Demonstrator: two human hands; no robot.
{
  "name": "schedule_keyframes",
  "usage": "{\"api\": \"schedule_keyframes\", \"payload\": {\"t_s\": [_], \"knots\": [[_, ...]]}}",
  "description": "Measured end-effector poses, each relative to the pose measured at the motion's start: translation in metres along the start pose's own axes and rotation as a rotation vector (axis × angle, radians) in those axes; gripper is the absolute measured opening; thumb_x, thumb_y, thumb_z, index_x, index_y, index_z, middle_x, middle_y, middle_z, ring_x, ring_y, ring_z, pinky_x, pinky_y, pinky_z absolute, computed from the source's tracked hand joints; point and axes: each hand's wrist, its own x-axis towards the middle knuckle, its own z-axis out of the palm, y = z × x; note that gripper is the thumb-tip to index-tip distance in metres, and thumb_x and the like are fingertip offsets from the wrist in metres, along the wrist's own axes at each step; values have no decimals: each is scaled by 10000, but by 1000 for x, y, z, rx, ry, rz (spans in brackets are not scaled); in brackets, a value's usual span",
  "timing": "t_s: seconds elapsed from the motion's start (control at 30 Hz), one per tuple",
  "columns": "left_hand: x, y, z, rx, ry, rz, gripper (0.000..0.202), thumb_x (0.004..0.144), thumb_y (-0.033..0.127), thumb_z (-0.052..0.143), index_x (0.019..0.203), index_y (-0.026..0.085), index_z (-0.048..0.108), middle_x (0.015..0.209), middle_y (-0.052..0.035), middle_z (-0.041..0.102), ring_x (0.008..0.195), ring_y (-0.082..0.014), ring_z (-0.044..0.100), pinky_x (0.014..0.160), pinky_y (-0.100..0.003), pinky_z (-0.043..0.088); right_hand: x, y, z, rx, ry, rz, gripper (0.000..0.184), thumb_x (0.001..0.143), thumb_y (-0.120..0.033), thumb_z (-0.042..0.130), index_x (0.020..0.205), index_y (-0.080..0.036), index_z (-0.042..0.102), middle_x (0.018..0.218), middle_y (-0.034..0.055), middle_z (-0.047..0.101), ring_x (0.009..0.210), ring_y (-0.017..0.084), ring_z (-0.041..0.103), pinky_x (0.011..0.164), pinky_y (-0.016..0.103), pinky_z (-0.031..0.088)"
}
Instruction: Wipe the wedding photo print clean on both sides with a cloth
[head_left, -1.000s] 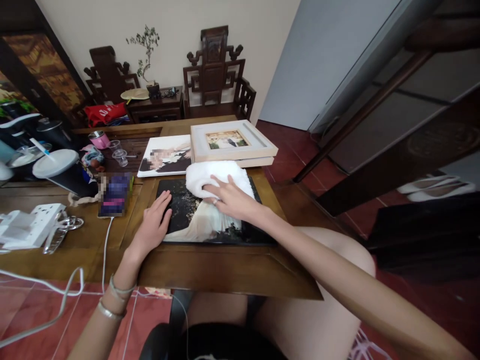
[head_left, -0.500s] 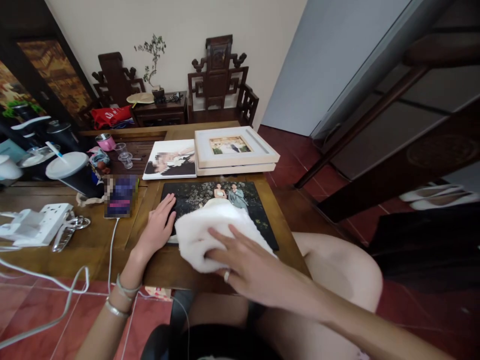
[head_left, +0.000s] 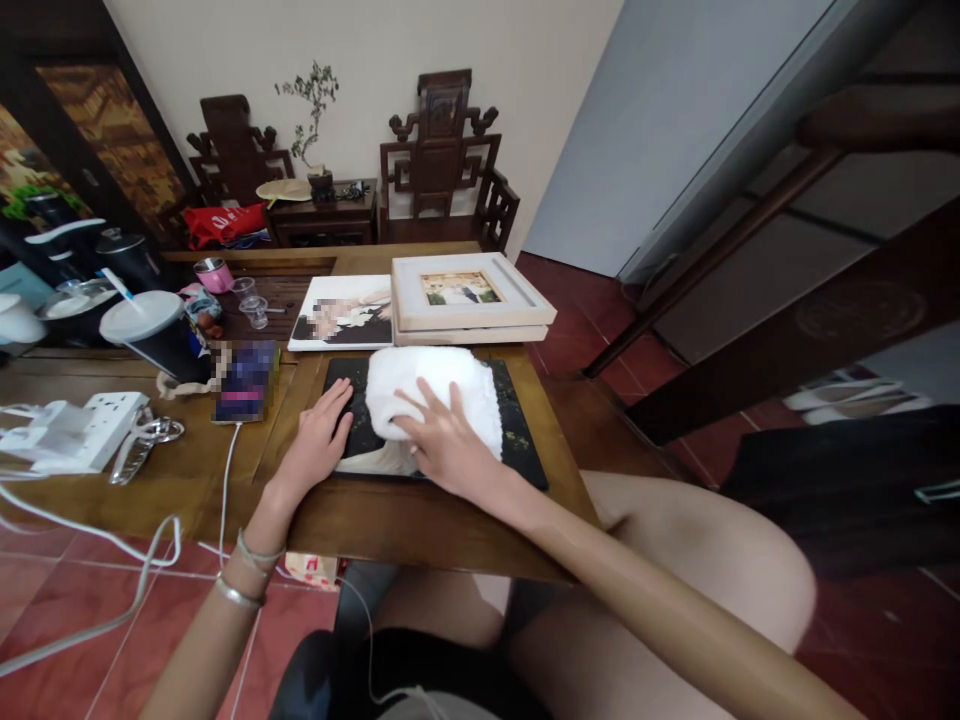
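Observation:
A dark photo print (head_left: 517, 432) lies flat on the wooden table (head_left: 420, 520) in front of me. My right hand (head_left: 442, 445) presses a folded white cloth (head_left: 439, 385) onto the print, fingers spread flat over the cloth's near edge. Resting on the print's left edge, my left hand (head_left: 315, 445) lies flat with its fingers stretched out, holding nothing. Two bracelets circle my left wrist. The cloth hides most of the picture.
Behind the print lie a second print (head_left: 341, 315) and stacked pale wooden frames (head_left: 469, 295). To the left are a phone on a cable (head_left: 241, 382), a white power strip (head_left: 82, 430), keys, a lidded cup with a straw (head_left: 146, 335) and small cups. Carved chairs stand by the far wall.
My right hand has slid the cloth from the print's far end to its near edge and back up to the far half. The left hand stays on the left edge.

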Motion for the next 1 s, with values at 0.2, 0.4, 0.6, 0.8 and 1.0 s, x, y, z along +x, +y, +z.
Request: {"api": "schedule_keyframes", "payload": {"t_s": [0.2,0.4,0.6,0.8,1.0], "knots": [[0,2,-1,-14,18,8,465,967,319,348,1392,180,476,1509,-126,429,1432,-230,336,1154,-501,274,-66,-29,-24,214,-163,-157,440,793,-33,459,1162,-187,644,1457,103,497,1457,316,222,1142,655,150],[-2,6,-5,0,-4,-10,460,970,317,351,1396,191,471,1519,-121,416,1437,-232,327,1149,-508,279,-45,4,-29,169,-145,-182,422,840,-31,417,1184,-178,614,1249,112,653,1447,267,265,1156,607,175],[-1,3,-4,1,-14,-9,465,980,304,341,1417,176,434,1529,-141,394,1443,-231,315,1134,-510,289,2,27,-8,25,1,-29,402,879,-69,426,1240,-123,594,1356,205,565,1435,353,268,1098,694,194],[2,4,-6,-18,-13,-38,461,990,317,341,1427,194,421,1523,-150,400,1439,-233,322,1124,-525,290,-25,-8,-7,88,-13,-14,485,776,-20,459,1201,-169,639,1509,124,425,1455,381,180,1105,731,123],[7,4,-4,-8,24,-8,449,994,343,349,1417,226,440,1519,-127,415,1435,-232,332,1129,-517,299,-80,-26,2,191,27,-137,454,672,-4,472,1028,-193,682,1536,48,396,1479,321,107,1145,691,53]]}}
